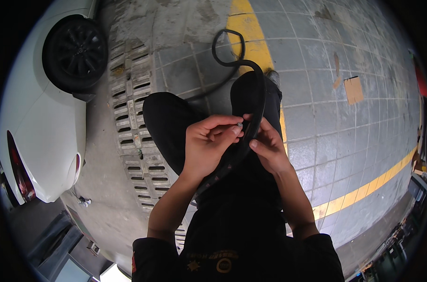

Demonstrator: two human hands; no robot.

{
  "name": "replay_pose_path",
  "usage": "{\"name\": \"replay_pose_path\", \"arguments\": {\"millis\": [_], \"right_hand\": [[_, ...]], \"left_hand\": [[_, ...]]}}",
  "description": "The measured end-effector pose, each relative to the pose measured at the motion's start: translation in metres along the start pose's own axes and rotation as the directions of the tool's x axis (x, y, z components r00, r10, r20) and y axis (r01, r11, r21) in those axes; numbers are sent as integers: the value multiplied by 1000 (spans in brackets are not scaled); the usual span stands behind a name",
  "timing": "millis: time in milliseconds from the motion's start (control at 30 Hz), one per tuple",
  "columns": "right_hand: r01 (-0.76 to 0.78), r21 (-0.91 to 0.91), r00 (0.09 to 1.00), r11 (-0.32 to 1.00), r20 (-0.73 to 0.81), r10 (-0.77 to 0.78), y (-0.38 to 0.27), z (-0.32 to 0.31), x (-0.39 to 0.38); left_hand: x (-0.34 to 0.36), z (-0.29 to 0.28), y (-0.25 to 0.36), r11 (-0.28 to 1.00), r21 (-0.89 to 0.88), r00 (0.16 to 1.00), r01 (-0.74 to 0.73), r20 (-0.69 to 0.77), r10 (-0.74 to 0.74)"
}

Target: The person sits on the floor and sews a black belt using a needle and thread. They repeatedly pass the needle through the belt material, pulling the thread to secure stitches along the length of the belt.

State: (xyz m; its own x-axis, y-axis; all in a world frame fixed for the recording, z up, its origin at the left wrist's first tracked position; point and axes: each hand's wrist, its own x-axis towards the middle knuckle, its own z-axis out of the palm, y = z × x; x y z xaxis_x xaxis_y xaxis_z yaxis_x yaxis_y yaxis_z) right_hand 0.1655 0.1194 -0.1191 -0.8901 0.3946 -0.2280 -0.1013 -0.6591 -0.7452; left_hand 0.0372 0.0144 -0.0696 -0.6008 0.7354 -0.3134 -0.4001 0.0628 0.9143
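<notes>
A long black rubber strip (259,89), like a car door seal, runs across my lap between my hands. Its far part curls in a loop on the floor beyond my knees, and its near part passes beneath my left wrist. My right hand (268,145) grips the strip, thumb on the near side and fingers behind it. Close beside it, my left hand (214,136) pinches a tiny pale greenish piece (240,126) between thumb and forefinger; its kind is too small to make out. Whether that piece touches the strip cannot be told.
A white car (44,117) with a dark wheel (76,54) stands at the left. A slotted drain grate (137,127) runs alongside my left knee. On the tiled floor at the right lies a piece of cardboard (353,90). Yellow lines (251,35) cross the floor.
</notes>
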Motion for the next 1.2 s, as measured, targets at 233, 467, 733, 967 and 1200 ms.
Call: {"name": "replay_pose_path", "arguments": {"millis": [233, 467, 733, 967, 1200], "right_hand": [[-55, 45, 993, 997, -104, 59, 2, -8, -3], [1, -75, 987, 997, -160, -13, 0, -10, -5], [95, -204, 965, 974, -222, -141, -2, -6, -6], [161, -220, 950, 962, -230, -212, 7, -3, -6], [121, -246, 966, 962, -193, -171, 7, -3, -8]], "left_hand": [[4, 11, -7, 987, 155, 998, -36, 51, 29], [10, 19, -11, 974, 227, 999, -25, 24, 20], [7, 29, -23, 873, 428, 959, -232, -51, 280], [8, 20, -19, 284, 838, 788, -466, 248, 563], [17, 9, 0, -149, 813, 762, -563, 580, 286]]}}
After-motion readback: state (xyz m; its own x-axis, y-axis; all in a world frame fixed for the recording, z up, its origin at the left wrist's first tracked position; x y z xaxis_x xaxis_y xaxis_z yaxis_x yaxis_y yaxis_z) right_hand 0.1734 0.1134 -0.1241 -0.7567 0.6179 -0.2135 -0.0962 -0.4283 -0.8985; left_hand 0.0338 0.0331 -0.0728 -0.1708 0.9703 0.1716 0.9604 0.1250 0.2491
